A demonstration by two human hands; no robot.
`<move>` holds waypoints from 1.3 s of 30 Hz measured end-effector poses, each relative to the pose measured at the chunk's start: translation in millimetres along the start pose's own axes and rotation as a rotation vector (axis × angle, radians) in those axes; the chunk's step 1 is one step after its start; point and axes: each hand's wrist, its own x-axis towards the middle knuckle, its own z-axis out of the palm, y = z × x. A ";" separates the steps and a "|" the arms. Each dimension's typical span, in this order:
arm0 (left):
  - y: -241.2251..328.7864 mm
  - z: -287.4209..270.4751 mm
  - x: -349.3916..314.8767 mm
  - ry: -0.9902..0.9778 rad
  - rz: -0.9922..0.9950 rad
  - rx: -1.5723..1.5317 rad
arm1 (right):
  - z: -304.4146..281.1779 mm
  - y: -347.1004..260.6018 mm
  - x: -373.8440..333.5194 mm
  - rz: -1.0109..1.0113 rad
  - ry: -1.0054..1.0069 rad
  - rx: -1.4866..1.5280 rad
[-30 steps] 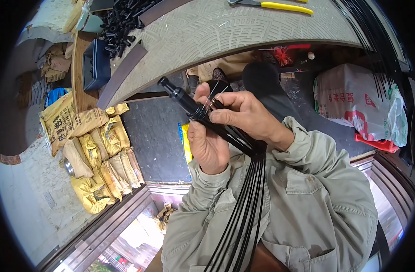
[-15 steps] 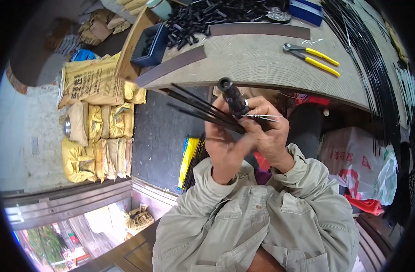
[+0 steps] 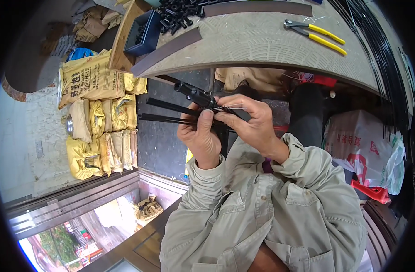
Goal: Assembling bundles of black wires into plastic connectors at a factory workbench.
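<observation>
My left hand is closed around several slim black rods, their ends fanning out to the left. A black tubular fitting lies tilted over the hand, its hollow end facing up and left. With thumb and forefinger, my right hand pinches thin silvery wires close against the base of the fitting. Both hands meet in front of my chest, just short of the bench edge. Where the wires join the fitting is partly hidden by the fingers.
On the bench lie yellow-handled pincers, two dark flat strips, a pile of black fittings and a blue bin. Long black rods run along the right. Stacked sacks stand left; a plastic bag is at right.
Both hands have moved left and slightly down with the rods. The fitting has tipped from nearly upright to leaning left. The left thumb now presses near its base.
</observation>
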 end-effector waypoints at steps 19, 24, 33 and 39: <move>-11.2 -12.4 -8.5 0.080 -0.072 -0.007 | -0.9 17.4 -5.7 0.296 -0.124 0.168; -7.0 -19.2 -8.0 0.032 -0.122 -0.099 | 1.3 20.1 -12.2 0.187 -0.129 0.126; -8.7 -11.1 -13.0 0.039 -0.009 0.027 | -1.5 23.0 -7.7 0.291 -0.145 0.180; -14.2 -10.5 -15.2 0.008 -0.016 0.028 | 0.1 16.4 -15.1 0.365 -0.091 0.192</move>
